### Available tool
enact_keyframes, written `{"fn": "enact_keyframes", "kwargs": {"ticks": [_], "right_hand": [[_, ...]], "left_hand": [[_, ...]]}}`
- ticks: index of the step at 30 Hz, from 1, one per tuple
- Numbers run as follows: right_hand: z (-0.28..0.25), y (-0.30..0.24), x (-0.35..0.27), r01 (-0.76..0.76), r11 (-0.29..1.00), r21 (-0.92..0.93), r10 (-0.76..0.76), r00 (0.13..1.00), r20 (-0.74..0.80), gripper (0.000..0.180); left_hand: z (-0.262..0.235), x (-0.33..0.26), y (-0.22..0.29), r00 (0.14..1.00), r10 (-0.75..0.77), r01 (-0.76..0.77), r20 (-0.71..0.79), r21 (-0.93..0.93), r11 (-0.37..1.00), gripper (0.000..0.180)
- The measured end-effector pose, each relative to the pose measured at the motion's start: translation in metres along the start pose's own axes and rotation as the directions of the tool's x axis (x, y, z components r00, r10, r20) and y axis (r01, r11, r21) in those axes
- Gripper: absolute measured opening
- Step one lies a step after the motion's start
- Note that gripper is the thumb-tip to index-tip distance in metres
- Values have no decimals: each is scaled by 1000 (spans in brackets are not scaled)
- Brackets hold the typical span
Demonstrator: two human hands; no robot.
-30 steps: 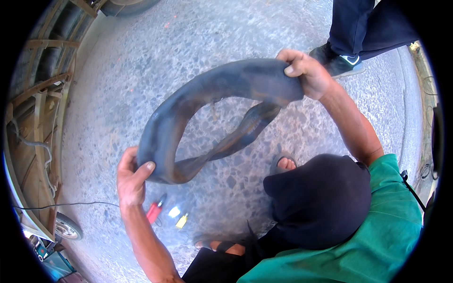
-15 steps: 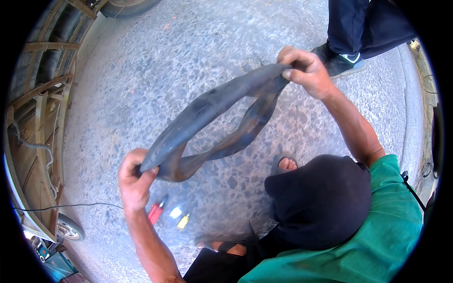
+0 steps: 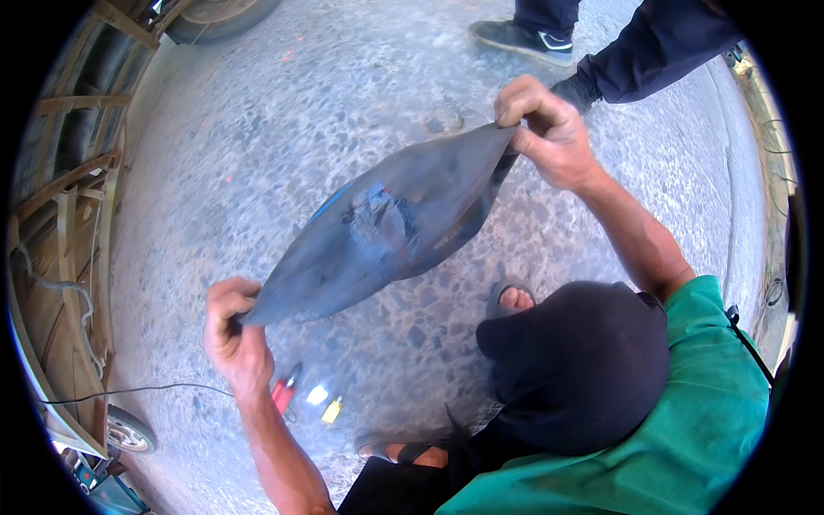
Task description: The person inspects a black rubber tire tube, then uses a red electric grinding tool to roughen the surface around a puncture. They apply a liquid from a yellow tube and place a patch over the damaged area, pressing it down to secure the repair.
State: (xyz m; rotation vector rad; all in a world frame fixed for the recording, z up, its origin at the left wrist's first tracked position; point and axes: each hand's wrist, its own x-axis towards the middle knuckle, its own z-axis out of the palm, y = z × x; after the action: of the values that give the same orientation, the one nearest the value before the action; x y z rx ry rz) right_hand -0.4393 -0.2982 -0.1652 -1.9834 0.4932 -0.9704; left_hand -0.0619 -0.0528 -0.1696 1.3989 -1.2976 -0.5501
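Observation:
A black rubber inner tube (image 3: 446,184), limp and flattened, is stretched slantwise in the air between my two hands. My left hand (image 3: 236,335) pinches its lower left end. My right hand (image 3: 554,137) grips the upper right end between thumb and fingers. The broad side turned up carries a crumpled bluish-grey patch (image 3: 379,225) near the middle. Part of the tube's far loop shows behind the lower right edge; the rest is hidden. On the ground beside my left wrist lie a red-handled tool (image 3: 281,396), a bright white piece (image 3: 317,395) and a small yellow container (image 3: 331,410).
Another person's dark-trousered leg (image 3: 665,56) and dark shoe (image 3: 524,41) are at the top right. Along the left stands a wooden-framed structure (image 3: 73,223), with a tyre (image 3: 219,19) above and a small wheel (image 3: 129,431) below. A black cable (image 3: 172,386) crosses the ground.
The tube has turned from an open, twisted loop so that its broad patched face shows. Both hands keep their grip. The other person's legs have shifted, and a second shoe shows farther left.

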Motion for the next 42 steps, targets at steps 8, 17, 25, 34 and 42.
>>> {"fn": "enact_keyframes", "kwargs": {"ticks": [8,17,25,34,42], "right_hand": [[4,-5,-1,14,997,-80,-18,999,-51,14],[14,-22,6,106,964,-244,-128,989,-75,16],[18,-42,9,209,911,-355,-223,975,1,24],[17,-28,3,179,916,-358,-213,976,-55,11],[13,-2,-5,20,995,-101,-38,983,-178,12]], "left_hand": [[5,-3,-4,995,50,-45,-89,59,997,24],[4,-12,-25,988,-6,20,-157,88,996,30],[-3,-12,-38,980,-34,47,-196,63,997,27],[-5,-15,-38,968,-89,112,-233,84,990,25],[3,-17,-14,973,-111,151,-200,194,969,27]]}}
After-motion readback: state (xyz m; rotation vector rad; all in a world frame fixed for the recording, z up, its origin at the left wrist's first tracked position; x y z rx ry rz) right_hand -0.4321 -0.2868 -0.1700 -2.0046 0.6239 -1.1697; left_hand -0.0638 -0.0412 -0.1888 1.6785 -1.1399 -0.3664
